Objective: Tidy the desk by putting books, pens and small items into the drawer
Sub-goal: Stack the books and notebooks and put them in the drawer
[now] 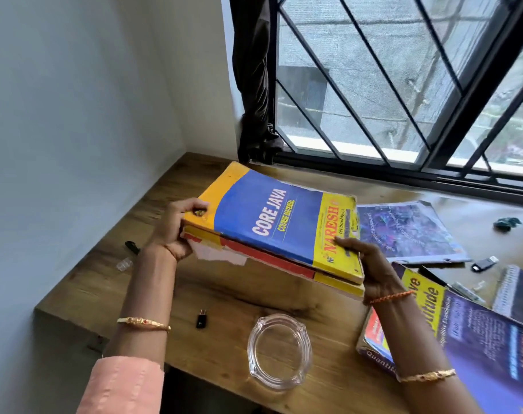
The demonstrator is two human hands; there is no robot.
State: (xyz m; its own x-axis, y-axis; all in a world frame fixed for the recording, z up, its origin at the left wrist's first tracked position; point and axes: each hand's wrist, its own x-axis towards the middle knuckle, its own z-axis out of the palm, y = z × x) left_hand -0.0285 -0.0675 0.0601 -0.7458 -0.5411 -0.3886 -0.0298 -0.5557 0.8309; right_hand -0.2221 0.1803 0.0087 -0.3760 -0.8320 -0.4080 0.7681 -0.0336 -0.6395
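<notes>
1. Hands first: I see my left hand (pixel 176 231) clamped on the left end of a stack of two books, thumb on the top cover and fingers curled underneath, and my right hand (pixel 370 270) gripping the right end the same way.
2. The top one is the Core Java book (pixel 272 222), blue and yellow; under it lies a red and yellow book (pixel 272 259) with a torn pale cover at its left corner. I hold the pair tilted above the counter (pixel 224 297), in the back-left corner near the window (pixel 403 85).
3. On the counter in front of the stack sits a clear glass ashtray (pixel 279 351), and to its left a small black adapter (pixel 200 319).
4. By my left wrist lie a black pen cap (pixel 132 247) and a small clear plastic piece (pixel 124 264).
5. To the right rests a purple aptitude book (pixel 475 348), partly under my right forearm, with a spiral notebook (pixel 514 294) just behind it.
6. Further back lies a thin blue-covered booklet (pixel 403 234), a black USB stick (pixel 484 263) just beside its near corner, and a dark green crumpled thing (pixel 506 224) well apart to the right.
7. I cannot see the drawer from here.
</notes>
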